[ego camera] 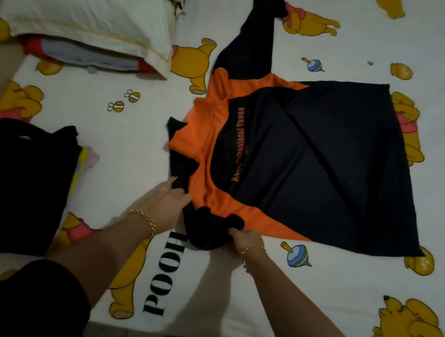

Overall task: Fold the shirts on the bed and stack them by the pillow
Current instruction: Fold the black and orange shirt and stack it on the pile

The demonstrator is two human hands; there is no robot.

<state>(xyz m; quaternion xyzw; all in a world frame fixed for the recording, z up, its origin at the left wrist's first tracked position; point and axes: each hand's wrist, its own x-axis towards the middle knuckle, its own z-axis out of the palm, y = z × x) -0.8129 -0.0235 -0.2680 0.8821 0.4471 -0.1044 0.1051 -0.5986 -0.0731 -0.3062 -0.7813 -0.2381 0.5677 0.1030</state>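
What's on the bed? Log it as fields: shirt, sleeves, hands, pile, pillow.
shirt: orange-black, spread out, creased
far sleeve: stretched away
near sleeve: bunched
left hand: flat on shirt's edge
right hand: grips near sleeve
pile: black, folded, left edge, apart from pillow
pillow: white, far left

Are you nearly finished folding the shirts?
Not yet. One folded black shirt lies at the bed's edge, apart from the white pillow. In hand: the black-and-orange long-sleeved shirt, spread out; the right hand grips its bunched sleeve, the left hand presses its shoulder. Left: folding and stacking it.
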